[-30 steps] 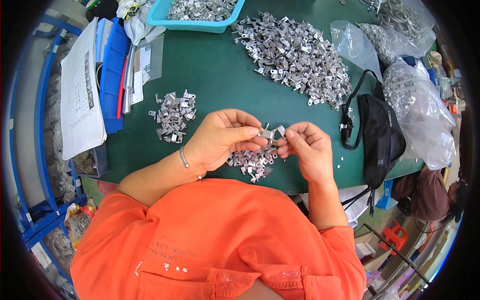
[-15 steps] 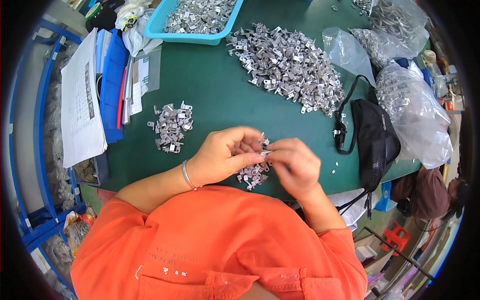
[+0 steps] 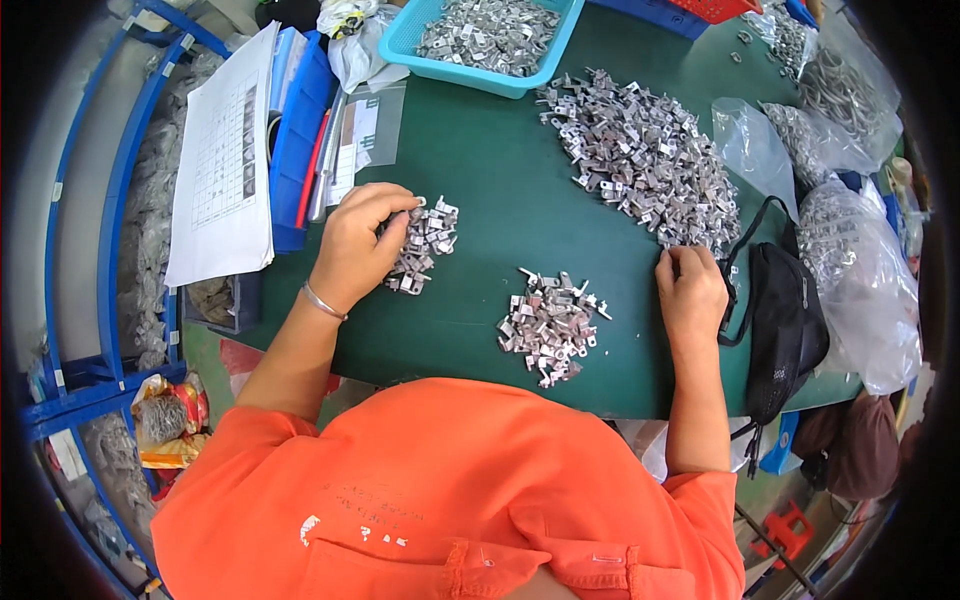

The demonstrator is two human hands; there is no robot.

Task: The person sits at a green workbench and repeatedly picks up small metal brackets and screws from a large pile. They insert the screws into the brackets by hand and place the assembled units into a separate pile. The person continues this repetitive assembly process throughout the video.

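My left hand (image 3: 362, 243), with a silver bangle on its wrist, is at the left pile of small metal brackets (image 3: 428, 250). Its thumb and forefinger pinch together, with a small metal bracket (image 3: 421, 201) at the fingertips. At the near edge of the large heap of grey metal brackets (image 3: 645, 165) is my right hand (image 3: 692, 292), fingers curled and closed. Whatever lies in its fingertips is hidden. Between the two hands, close to the table's front edge, a third small pile of brackets (image 3: 552, 325) sits untouched.
A turquoise basket (image 3: 455, 73) full of metal parts stands at the back of the green table (image 3: 490, 190). Papers (image 3: 225, 150) and a blue file holder (image 3: 300, 140) line the left. On the right lie a black pouch (image 3: 785, 320) and clear bags of parts (image 3: 860, 285).
My hands have parted from over the near middle pile. The left has moved to the left pile, the right out to the large heap's edge. The whole view has shifted.
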